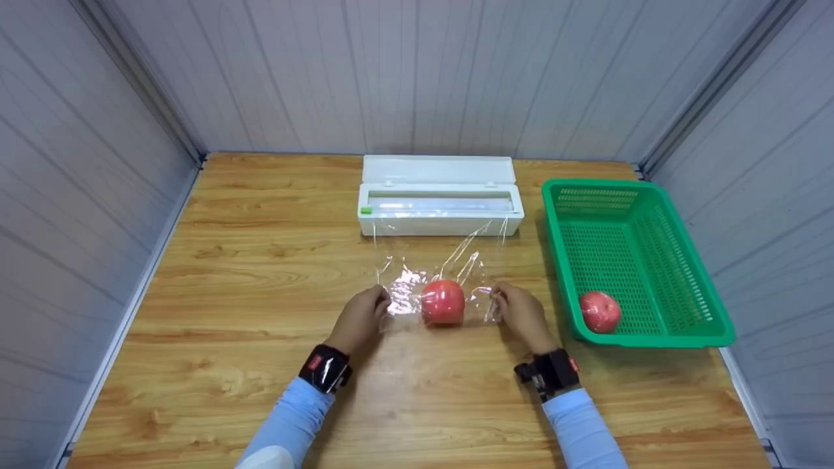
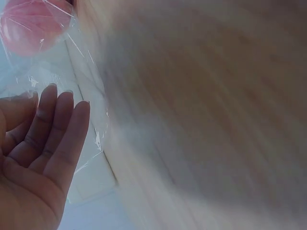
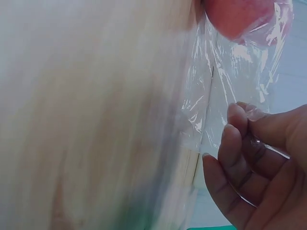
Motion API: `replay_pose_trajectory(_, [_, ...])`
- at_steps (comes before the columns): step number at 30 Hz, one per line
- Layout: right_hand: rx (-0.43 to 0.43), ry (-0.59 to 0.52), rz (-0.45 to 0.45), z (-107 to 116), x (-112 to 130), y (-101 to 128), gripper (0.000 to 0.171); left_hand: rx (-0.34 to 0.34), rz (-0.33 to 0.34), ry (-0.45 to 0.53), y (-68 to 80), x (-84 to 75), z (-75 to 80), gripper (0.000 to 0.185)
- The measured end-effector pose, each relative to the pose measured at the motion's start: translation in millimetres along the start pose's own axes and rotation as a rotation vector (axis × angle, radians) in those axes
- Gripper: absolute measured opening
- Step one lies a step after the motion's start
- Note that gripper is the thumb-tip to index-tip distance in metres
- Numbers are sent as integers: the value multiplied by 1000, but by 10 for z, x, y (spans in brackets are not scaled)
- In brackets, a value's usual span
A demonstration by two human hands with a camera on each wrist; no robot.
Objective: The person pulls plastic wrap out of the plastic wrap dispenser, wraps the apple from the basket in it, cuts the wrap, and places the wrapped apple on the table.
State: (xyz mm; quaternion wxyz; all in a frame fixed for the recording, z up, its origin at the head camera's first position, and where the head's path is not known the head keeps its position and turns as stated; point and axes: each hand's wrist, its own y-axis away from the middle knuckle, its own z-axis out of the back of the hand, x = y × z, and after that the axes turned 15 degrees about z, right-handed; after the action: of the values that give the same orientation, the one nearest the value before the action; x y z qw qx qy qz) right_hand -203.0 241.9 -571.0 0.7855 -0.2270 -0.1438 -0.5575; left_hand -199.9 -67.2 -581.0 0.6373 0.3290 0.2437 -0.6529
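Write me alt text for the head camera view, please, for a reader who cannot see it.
Two hands, left hand and right hand, hold the edges of a clear film sheet around a red apple on a wooden table. Behind stands an open white film dispenser; to the right, a green basket holds another apple.

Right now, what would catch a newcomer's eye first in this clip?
A red apple sits mid-table on crinkled cling film drawn from the white dispenser behind it. The left hand and right hand flank it at the film's edges. A second apple lies in the green basket, right.
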Motion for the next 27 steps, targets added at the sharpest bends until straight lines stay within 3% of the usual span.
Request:
replay_pose_trajectory(15, [38,-7,-55,-10,-58,-260,12,-15,55,-30,-258,-68,58,7])
replay_pose_trajectory(27, [30,17,-24,-16,-126,-410,10,-60,53,-118,-474,-69,78,7])
